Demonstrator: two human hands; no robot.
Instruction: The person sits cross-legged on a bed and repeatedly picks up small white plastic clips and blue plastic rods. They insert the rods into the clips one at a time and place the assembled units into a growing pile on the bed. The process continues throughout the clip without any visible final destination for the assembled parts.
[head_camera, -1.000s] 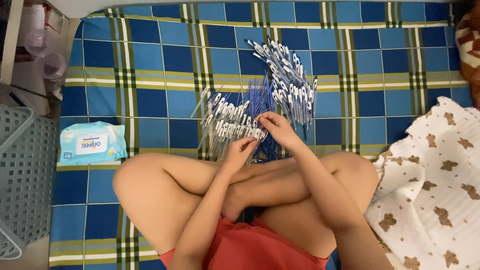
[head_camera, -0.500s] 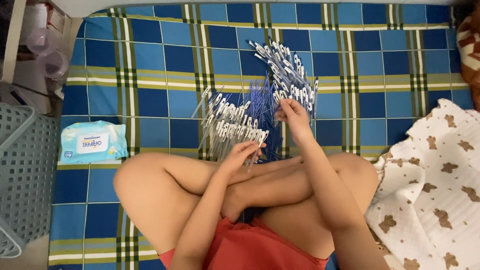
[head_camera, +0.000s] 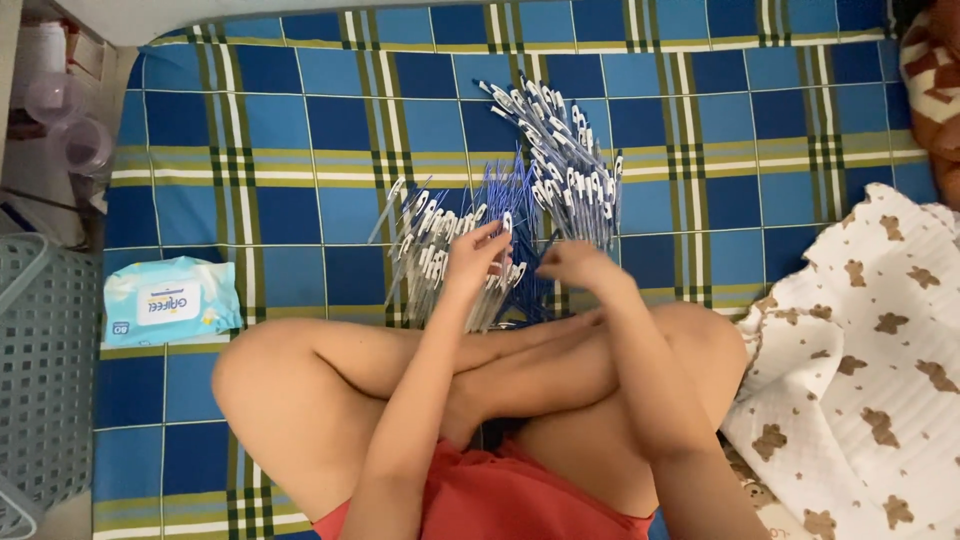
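Observation:
I sit cross-legged on a blue plaid mat (head_camera: 300, 120) with pen parts heaped in front of my knees. My left hand (head_camera: 472, 262) rests on a pile of clear pen barrels (head_camera: 425, 235), its fingers closed around one white-tipped barrel. My right hand (head_camera: 578, 266) is just to the right, fingers pinched on a thin blue refill at the edge of the heap of blue refills (head_camera: 520, 200). A bundle of finished blue-and-white pens (head_camera: 565, 150) lies beyond both hands, slanting to the upper left.
A light blue pack of wet wipes (head_camera: 170, 300) lies on the mat at the left. A grey plastic basket (head_camera: 40, 380) stands off the mat's left edge. A white cloth with brown bears (head_camera: 880, 380) covers the right side.
My right hand reached up to the finished pens, then came back down to the blue refills. My left hand moved up from near my knee onto the clear barrels.

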